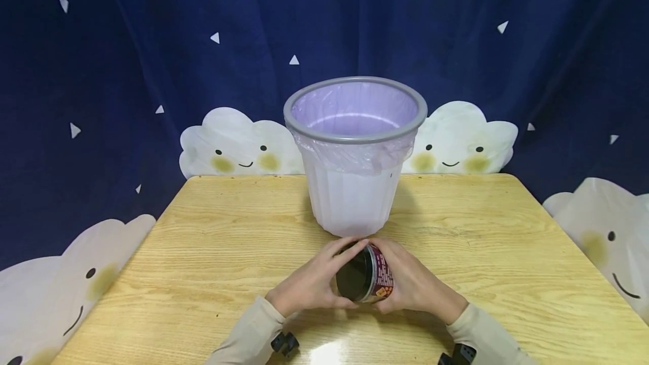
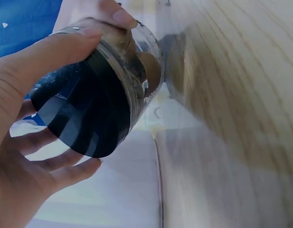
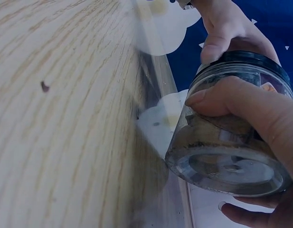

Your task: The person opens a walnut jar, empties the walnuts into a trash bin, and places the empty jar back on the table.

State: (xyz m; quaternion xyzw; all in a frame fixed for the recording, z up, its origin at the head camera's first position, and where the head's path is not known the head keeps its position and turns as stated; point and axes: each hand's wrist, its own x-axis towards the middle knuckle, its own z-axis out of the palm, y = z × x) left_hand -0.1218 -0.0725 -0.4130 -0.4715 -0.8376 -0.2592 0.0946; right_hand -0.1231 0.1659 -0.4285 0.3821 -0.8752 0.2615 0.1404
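Between my two hands is a clear jar [image 3: 227, 170] with a dark lid [image 1: 353, 277] and a purple printed label [image 1: 383, 269]. It lies tilted close over the table, its lid turned toward the left. My left hand [image 1: 313, 281] grips the lid, thumb on the near side and fingers over the far side. My right hand [image 1: 414, 279] holds the jar's body near its base. In the right wrist view, something brown shows through the clear wall, and the jar's bottom faces the camera. The lid [image 2: 84, 111] fills much of the left wrist view.
A white waste bin [image 1: 350, 201] with a grey rim and a pale purple liner [image 1: 355, 108] stands right behind the hands. The wooden table [image 1: 228, 241] reaches back to a dark blue curtain [image 1: 253, 16] with smiling clouds and white triangles.
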